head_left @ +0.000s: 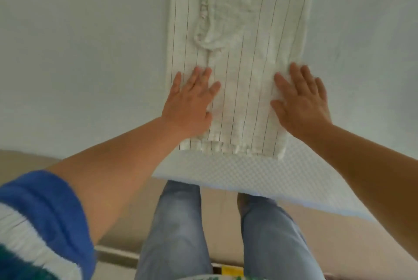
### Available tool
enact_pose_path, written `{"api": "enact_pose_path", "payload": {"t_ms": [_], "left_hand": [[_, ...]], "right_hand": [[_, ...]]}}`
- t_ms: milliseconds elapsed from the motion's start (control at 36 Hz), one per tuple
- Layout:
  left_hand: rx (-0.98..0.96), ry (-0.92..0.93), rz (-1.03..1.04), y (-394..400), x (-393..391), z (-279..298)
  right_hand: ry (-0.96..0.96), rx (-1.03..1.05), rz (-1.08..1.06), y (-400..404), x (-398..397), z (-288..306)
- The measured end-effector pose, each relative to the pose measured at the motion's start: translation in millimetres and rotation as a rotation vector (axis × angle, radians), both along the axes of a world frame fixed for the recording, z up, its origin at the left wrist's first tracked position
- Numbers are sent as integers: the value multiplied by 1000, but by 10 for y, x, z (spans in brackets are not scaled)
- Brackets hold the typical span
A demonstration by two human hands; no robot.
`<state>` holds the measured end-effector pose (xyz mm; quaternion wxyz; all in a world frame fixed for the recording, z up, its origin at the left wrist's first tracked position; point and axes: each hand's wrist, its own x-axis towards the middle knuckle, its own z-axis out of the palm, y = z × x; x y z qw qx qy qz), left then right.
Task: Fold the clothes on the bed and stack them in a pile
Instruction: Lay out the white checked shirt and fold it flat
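**Both hands flat on the striped garment**

At 6 o'clock the person's legs in blue jeans stand against the edge of the bed, and a blue and white sleeve is at 8 o'clock. Just above the bed edge lies a white garment with thin dark stripes, spread long toward 12 o'clock. The left hand presses on its left border with fingers straight and spread, holding nothing. The right hand lies in the same way on the right border. Farther, near 12 o'clock, a crumpled fold with small buttons runs down the middle of the garment.
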<state>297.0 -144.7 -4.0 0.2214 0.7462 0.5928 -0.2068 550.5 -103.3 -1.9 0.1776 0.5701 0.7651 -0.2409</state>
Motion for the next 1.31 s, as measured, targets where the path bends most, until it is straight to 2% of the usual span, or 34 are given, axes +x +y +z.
{"api": "enact_pose_path", "payload": {"t_ms": [139,306,389,472,556,639,750,806,889,944,1000,1083,1167,1306], "left_hand": [[8,-16,104,-481,-47,55],[-16,-160,22,-1138,-136,95],[-97,-145,3,-1338,-211,20],[-54,-210,47,-1493,-288,45],[58,-342,207,-1526,-366,134],[124,-362,504,-1416,-417,166],[69,-400,996,-1179,-415,122],[81,-396,1054,-1074,-392,102],[221,-323,845,-985,-324,132],[262,-336,703,-945,-241,138],[164,-407,677,-919,-111,145],[-41,-484,864,-822,83,126],[-137,-568,1120,-690,192,110],[-293,-702,1260,-673,302,142]], "right_hand": [[16,12,-36,-559,214,53],[14,-5,-74,-1234,240,144],[32,13,-164,-1471,208,138],[128,66,-354,-1612,106,137],[202,34,-694,-1592,-27,150],[254,-21,-1056,-1456,-163,168],[225,-109,-1227,-1287,-249,154],[169,-25,-1191,-1232,-313,176],[108,179,-865,-1241,-425,218],[93,175,-626,-1249,-485,207],[58,131,-499,-1258,-499,178],[56,113,-498,-1273,-473,109],[83,125,-445,-1314,-425,47],[97,199,-338,-1371,-271,52]]}}
